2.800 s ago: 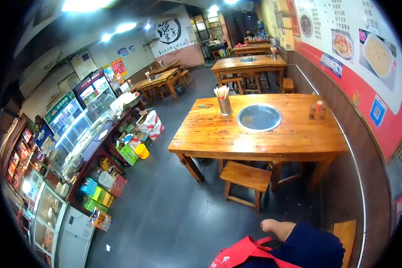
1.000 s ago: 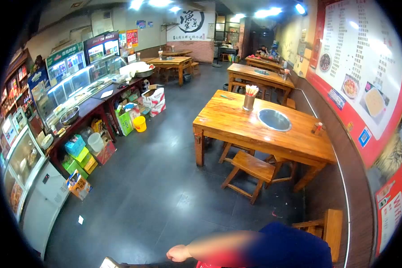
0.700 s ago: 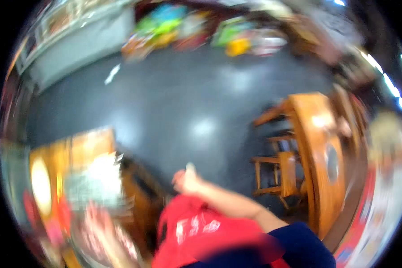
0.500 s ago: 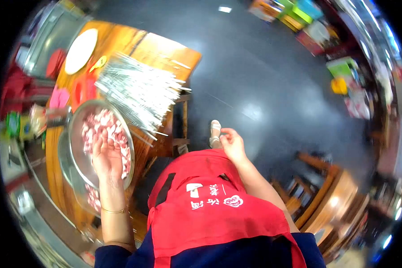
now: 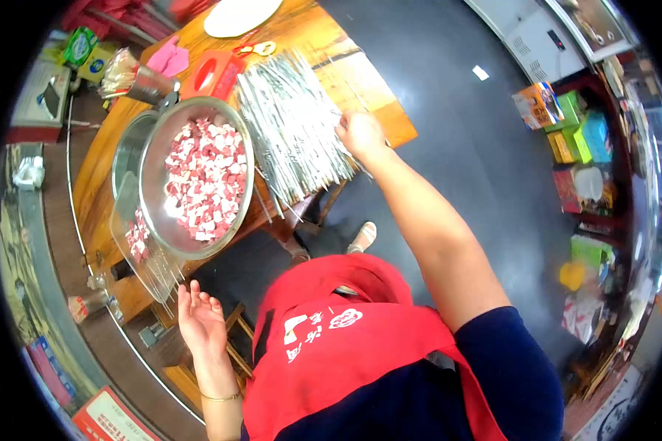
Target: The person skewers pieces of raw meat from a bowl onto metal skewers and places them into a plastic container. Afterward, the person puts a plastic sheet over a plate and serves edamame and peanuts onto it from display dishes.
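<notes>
A large metal bowl [image 5: 153,192] of diced red and white meat [image 5: 207,176] stands on the wooden table [image 5: 375,92]. Beside it lies a wide pile of thin metal skewers [image 5: 290,125]. My right hand [image 5: 360,134] is at the pile's right edge, fingers closed at the skewer ends; what they grip is too small to make out. Palm up and empty, my left hand [image 5: 202,321] is just off the table's near edge, fingers apart. Close to its fingertips is a clear tray [image 5: 153,273] with some meat and a few skewers.
Behind the bowl are a red container [image 5: 212,73], yellow-handled scissors [image 5: 263,48], a white oval plate [image 5: 241,16], a pink cloth [image 5: 169,57] and a metal holder of chopsticks [image 5: 151,85]. A wooden stool [image 5: 184,384] is below the table. Boxes [image 5: 538,105] line the counter at right.
The view has swung from the room to the meat and skewers. My right hand has moved up to the skewers. My left hand has moved from over the bowl to beside the tray.
</notes>
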Action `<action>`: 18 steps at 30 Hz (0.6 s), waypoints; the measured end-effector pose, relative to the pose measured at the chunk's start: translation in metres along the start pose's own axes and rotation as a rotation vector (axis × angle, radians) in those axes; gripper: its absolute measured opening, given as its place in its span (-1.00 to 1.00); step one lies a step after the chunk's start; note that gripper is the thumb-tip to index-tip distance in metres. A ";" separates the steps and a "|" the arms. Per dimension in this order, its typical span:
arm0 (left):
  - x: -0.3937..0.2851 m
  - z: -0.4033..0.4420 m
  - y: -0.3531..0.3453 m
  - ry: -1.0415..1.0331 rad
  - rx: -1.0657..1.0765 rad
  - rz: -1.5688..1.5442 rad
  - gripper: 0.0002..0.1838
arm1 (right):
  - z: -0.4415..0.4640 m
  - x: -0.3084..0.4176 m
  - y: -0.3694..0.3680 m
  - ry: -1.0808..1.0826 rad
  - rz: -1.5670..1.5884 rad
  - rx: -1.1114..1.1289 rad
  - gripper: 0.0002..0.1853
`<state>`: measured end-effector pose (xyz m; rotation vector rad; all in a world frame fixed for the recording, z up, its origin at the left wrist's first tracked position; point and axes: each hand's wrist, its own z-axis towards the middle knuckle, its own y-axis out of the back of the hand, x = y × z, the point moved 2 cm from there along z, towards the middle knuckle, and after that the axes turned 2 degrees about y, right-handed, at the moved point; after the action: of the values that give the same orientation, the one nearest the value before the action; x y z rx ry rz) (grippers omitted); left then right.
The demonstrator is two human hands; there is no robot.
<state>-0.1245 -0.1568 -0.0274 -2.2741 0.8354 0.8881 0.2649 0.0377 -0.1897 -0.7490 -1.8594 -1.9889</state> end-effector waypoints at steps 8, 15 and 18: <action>-0.019 0.010 0.027 -0.062 0.035 -0.089 -0.65 | 0.009 0.009 -0.008 -0.164 0.144 0.111 -0.78; -0.047 0.104 -0.018 -0.131 0.355 0.396 -0.68 | -0.012 0.053 0.008 -0.107 0.229 0.030 -0.76; -0.038 0.169 -0.048 -0.247 0.629 0.661 -0.70 | -0.045 0.074 0.001 -0.101 0.357 0.022 -0.73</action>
<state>-0.1783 0.0018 -0.0926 -1.3235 1.5279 0.9690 0.1978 0.0021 -0.1476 -1.1060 -1.6570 -1.7300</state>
